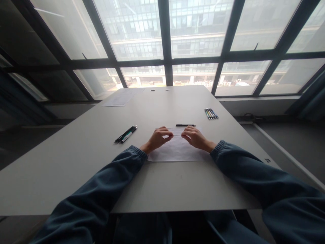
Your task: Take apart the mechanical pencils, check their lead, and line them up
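Between my hands a thin dark rod (177,136), slim as a pen refill, is held level above a white sheet of paper (177,154). My left hand (157,138) pinches its left end between thumb and fingers. At the other end, my right hand (196,137) is closed in a similar pinch. Just beyond the hands lies a black pen (186,125), which neither hand touches. Both hands partly cover the paper, and the rod's ends are hidden in the fingertips.
Several pens (126,134) lie bunched on the white table (101,169) to the left. Farther back on the right is a row of several pens (211,113). Other paper sheets (118,100) rest at the far left, near the windows. A small dark disc (152,90) is by the far edge.
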`<state>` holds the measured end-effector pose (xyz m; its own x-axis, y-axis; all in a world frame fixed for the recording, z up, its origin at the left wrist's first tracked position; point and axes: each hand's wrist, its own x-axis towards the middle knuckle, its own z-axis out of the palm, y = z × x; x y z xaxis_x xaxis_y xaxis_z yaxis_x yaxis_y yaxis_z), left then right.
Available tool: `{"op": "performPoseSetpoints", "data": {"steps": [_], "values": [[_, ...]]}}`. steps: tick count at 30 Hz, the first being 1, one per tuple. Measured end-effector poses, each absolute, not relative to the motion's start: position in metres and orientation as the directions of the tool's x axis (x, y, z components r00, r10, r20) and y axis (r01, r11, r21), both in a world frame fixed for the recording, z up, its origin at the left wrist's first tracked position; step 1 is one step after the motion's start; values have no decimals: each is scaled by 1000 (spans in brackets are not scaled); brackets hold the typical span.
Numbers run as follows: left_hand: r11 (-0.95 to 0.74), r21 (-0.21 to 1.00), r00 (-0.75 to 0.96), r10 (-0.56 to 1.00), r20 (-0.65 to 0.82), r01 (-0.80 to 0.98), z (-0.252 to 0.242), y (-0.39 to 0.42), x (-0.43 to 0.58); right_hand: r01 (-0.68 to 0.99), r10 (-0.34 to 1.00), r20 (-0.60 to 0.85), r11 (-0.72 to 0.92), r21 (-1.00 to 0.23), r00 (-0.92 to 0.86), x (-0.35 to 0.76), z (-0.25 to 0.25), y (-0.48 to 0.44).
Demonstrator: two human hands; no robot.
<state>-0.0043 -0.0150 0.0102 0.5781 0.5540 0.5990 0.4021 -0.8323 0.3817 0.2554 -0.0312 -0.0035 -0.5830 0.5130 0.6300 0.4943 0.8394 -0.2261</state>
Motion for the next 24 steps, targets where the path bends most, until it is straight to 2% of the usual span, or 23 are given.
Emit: {"op": "performPoseSetpoints", "data": {"steps": [8, 16, 24], "values": [[-848, 371, 565, 530, 633, 380, 14, -16, -4, 512, 514, 648, 832, -216, -563, 254, -1, -33], [-807, 393, 495, 584, 643, 442, 10, -13, -7, 666, 606, 728, 692, -281, -322, 273, -1, -6], [-841, 363, 512, 534, 673, 400, 7, -11, -6, 802, 750, 560, 549, -233, -351, 295, -10, 27]]}}
